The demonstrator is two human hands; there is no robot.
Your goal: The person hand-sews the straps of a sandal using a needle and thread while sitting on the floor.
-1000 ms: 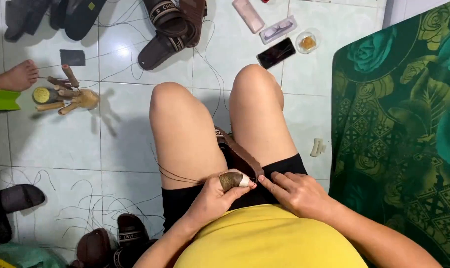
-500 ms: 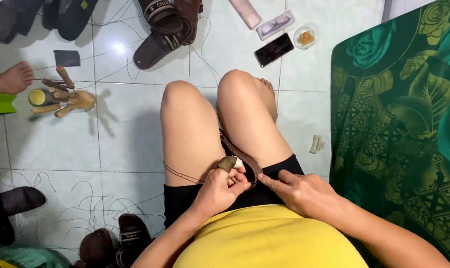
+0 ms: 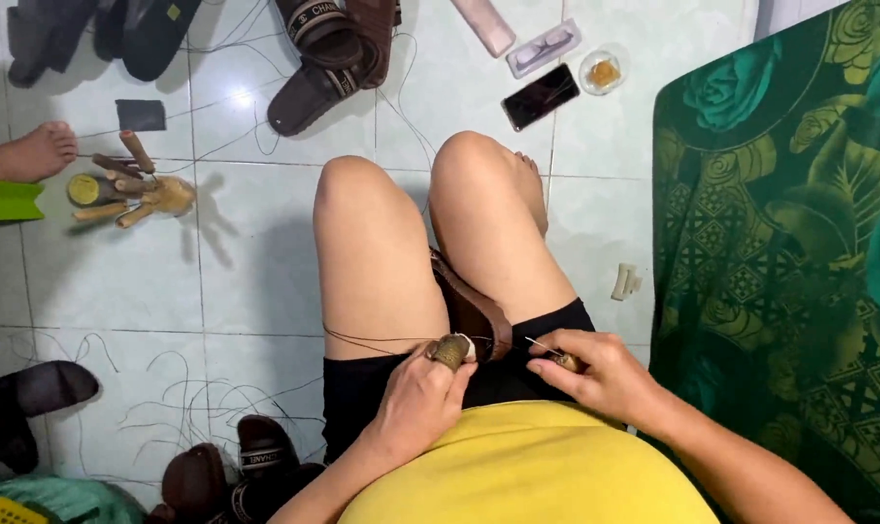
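Seated on tiled floor [image 3: 246, 262], knees raised, view straight down. A brown leather sandal piece [image 3: 474, 309] is wedged between the thighs, lower end near the lap. Left hand [image 3: 422, 400] closed, wearing a brown thimble-like cap [image 3: 449, 351] on one finger; the cap sits just beside the lower end of the leather piece. A thin thread [image 3: 372, 340] runs taut from this hand leftward across the left thigh. Right hand [image 3: 595, 374] closed, fingertips pinched on a thin needle [image 3: 542, 346] that points toward the leather piece; a small brown item at its fingertips is too small to identify. Floor around: brown sandals [image 3: 328, 53] ahead of the knees, a dark phone [image 3: 541, 96] and a small round dish [image 3: 603, 71] beyond the right knee, a wooden tool cluster [image 3: 134, 189] to the left near another person's bare foot [image 3: 32, 152]. Loose thread strands [image 3: 182, 398] lie on the tiles at lower left. Green patterned cloth [image 3: 789, 223] fills the right side.
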